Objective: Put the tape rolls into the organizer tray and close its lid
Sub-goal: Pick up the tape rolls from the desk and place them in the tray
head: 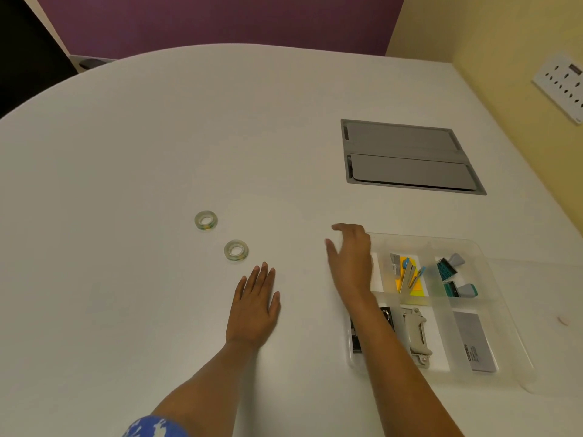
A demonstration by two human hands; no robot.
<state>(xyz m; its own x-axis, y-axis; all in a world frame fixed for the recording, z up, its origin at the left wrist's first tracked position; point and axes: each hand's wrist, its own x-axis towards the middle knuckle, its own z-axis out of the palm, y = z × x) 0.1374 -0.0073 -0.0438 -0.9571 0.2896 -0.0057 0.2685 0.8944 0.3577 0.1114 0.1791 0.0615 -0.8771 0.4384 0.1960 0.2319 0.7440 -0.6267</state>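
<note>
Two clear tape rolls lie flat on the white table: one farther off (206,220), the other nearer (236,250). My left hand (254,305) rests flat on the table, fingers together, just below and right of the nearer roll, not touching it. My right hand (350,258) hovers with fingers spread at the left edge of the clear organizer tray (512,351), holding nothing. The tray stands open at the right with several compartments of stationery. Its clear lid (549,279) seems to lie to the tray's right, hard to make out.
A grey cable hatch (407,156) is set into the table behind the tray. A wall socket plate (561,86) sits on the yellow wall at right. The table's curved edge runs along the left and back.
</note>
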